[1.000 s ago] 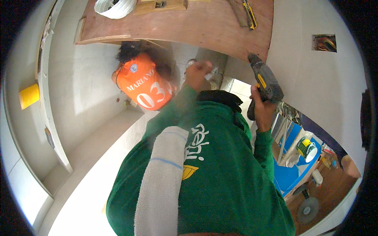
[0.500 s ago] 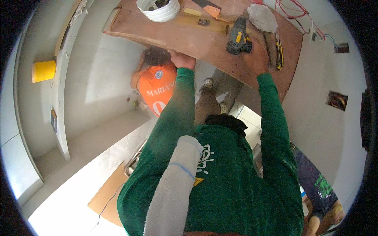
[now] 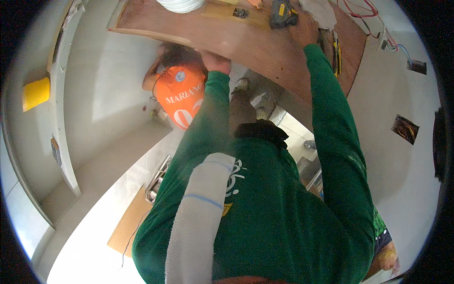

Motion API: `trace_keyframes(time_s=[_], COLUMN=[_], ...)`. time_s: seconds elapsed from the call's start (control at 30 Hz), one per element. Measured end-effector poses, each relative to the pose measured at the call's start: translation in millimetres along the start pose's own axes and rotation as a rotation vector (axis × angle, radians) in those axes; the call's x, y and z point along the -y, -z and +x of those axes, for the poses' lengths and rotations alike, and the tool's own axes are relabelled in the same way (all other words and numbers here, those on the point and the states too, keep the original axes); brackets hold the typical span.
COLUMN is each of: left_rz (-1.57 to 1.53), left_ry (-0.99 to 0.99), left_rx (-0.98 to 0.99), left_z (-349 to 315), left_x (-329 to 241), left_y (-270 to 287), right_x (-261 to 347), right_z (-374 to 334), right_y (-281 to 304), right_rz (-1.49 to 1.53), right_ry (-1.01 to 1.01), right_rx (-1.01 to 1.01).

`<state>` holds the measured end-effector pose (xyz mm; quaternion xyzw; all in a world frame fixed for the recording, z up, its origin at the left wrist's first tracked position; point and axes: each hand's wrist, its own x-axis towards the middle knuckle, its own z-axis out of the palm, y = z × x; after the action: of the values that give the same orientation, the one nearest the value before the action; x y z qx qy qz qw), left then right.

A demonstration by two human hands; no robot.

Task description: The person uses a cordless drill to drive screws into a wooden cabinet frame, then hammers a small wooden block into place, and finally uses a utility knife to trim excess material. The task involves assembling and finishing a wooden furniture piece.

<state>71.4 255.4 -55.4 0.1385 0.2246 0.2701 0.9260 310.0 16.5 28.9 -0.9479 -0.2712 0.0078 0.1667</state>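
A wide reddish-brown wooden board (image 3: 255, 47) spans the upper part of the head view. My left hand (image 3: 216, 62) is at its front edge, closed around the rim, with some fingers hidden. My right hand (image 3: 305, 32) lies over the board's top, right beside a black and yellow cordless drill (image 3: 283, 15). Its fingers are blurred, and whether they touch the drill is unclear. Just right of that hand are a yellow and black utility knife (image 3: 336, 54) and a crumpled pale plastic bag (image 3: 320, 13).
Beneath the board's left part crouches a person in an orange shirt (image 3: 178, 90). A white bucket (image 3: 182, 4) stands on the board's far side. Red wires (image 3: 362, 12) hang at the right wall, near an open socket box (image 3: 405, 129). A yellow block (image 3: 36, 94) sits at left.
My right hand has moved farther across the board, up to the drill. My left hand stays on the edge. The whole view has shifted, so the board sits higher in it.
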Motion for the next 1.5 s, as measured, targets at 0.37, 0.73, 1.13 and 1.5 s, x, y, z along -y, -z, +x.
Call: trace_keyframes(time_s=[0.37, 0.73, 1.13, 1.5], left_rz=[0.171, 1.818, 1.741, 1.683], left_ry=[0.278, 0.484, -0.807, -1.045], left_rx=[0.004, 0.764, 1.659, 1.676], left_z=[-142.4, -266.2, -208.8, -215.6], left_x=[140.0, 152.5, 251.8, 245.3], left_y=[-11.3, -22.7, -93.4, -76.3], right_x=[27.2, 14.8, -17.1, -35.7], right_z=[-171.9, -506.4, -575.1, -586.4], right_y=[27.6, 2.8, -26.1, -57.7], right_rz=[0.126, 0.729, 0.891, 1.087], right_ry=[0.042, -0.629, -0.792, -0.789], right_rx=[-0.416, 0.086, 0.018, 0.057])
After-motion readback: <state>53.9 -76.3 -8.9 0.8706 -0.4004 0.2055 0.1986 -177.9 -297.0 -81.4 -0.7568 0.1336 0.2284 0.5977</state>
